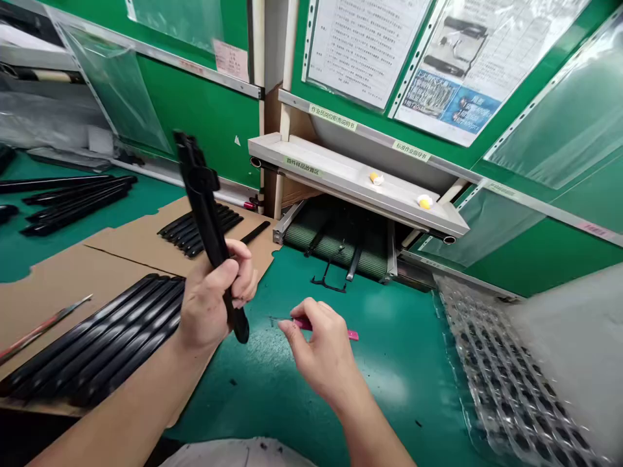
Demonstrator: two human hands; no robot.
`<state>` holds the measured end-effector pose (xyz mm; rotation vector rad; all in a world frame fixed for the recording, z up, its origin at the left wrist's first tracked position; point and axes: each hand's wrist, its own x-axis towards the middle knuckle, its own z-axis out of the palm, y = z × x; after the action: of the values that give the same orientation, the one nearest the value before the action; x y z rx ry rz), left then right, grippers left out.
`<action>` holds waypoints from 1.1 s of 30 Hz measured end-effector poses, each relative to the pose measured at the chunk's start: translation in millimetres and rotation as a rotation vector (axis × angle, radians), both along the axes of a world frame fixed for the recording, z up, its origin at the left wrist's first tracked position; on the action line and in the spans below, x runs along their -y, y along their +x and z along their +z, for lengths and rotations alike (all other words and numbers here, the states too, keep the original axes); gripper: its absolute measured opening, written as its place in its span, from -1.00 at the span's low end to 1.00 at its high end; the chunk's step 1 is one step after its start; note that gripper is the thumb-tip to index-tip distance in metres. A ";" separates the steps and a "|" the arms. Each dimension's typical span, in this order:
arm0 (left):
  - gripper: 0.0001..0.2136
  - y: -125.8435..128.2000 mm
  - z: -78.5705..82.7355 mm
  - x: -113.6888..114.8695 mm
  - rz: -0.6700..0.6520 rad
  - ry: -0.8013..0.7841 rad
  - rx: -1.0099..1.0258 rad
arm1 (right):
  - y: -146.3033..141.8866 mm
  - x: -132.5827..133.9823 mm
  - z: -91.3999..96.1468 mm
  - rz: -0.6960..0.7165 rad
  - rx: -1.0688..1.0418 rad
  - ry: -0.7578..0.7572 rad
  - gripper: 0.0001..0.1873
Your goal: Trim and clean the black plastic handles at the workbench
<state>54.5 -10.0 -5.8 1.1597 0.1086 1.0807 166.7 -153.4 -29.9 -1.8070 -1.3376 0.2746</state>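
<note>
My left hand (207, 298) is closed around a long black plastic part (207, 220), held nearly upright and tilted, its clip-like end at the top and its rounded end below my fingers. Lower and to the right, my right hand (324, 344) pinches a craft knife with a pink handle (353, 335). The thin tip of the knife points left, toward the black part but apart from it. Beneath both hands lies the green work surface (389, 363), with small black scraps on it.
Rows of black parts (146, 324) lie on cardboard (117, 250) at the left, beside a red-handled pointed tool (43, 327). A conveyor belt (341, 227) with black pieces runs under a white shelf (360, 185). At the right stands a clear plastic blister tray (511, 376).
</note>
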 end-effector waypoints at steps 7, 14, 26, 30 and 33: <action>-0.82 -24.0 1.1 12.2 0.032 0.230 0.139 | -26.8 1.3 17.9 0.132 0.355 -0.123 -0.79; -0.84 -45.7 -0.2 30.1 0.084 0.342 0.108 | -44.9 3.7 32.1 0.142 0.670 -0.135 -0.76; -0.84 -58.2 -0.9 45.8 -0.011 0.150 0.076 | -50.0 18.4 11.5 0.152 0.311 -0.061 -0.81; -0.87 -52.7 -8.1 41.0 0.070 0.064 -0.223 | -36.9 43.2 -36.5 -0.003 -0.600 -0.016 -0.59; -0.70 -47.5 -29.3 35.6 0.162 0.257 -0.780 | -38.2 78.7 -86.3 -0.170 -1.085 -0.102 -0.36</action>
<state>7.1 -45.5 -35.1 1.7833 0.6962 0.7374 128.5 -232.1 -116.2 -1.4364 -0.3989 1.0563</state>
